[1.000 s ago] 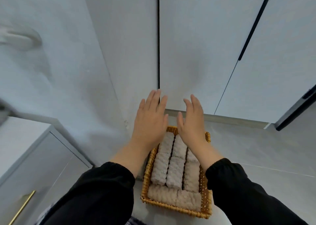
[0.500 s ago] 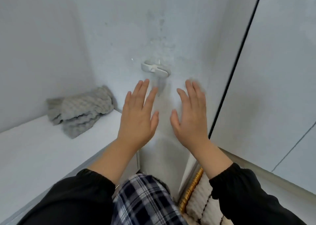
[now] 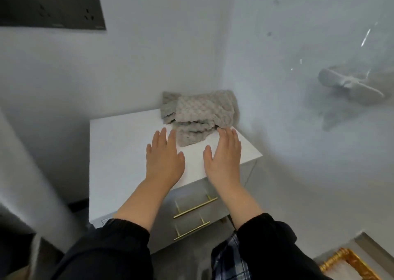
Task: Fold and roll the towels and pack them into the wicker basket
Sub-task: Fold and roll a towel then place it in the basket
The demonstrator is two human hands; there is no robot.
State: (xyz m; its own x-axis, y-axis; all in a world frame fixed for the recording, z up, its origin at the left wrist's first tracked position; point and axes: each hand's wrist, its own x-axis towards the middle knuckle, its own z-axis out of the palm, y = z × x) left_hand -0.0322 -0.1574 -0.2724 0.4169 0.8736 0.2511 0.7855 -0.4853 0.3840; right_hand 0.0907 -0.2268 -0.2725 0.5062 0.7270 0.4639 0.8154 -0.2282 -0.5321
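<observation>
A pile of grey waffle-textured towels (image 3: 198, 112) lies crumpled at the far corner of a white cabinet top (image 3: 119, 152), against the wall. My left hand (image 3: 164, 158) hovers flat, fingers straight, just short of the pile's near edge. My right hand (image 3: 225, 158) is flat too, its fingertips at the pile's right near edge. Neither hand holds anything. A corner of the wicker basket (image 3: 349, 262) shows at the bottom right, with a pale towel roll inside; the rest lies outside the frame.
The cabinet has drawers with two gold bar handles (image 3: 196, 208). A white wall hook (image 3: 349, 86) sticks out on the right wall. A dark socket panel (image 3: 51, 7) is mounted upper left. My plaid-clad knee (image 3: 226, 256) is below.
My view swung left from the basket on the floor to the cabinet top. Both open hands moved from above the packed basket toward the grey towel pile.
</observation>
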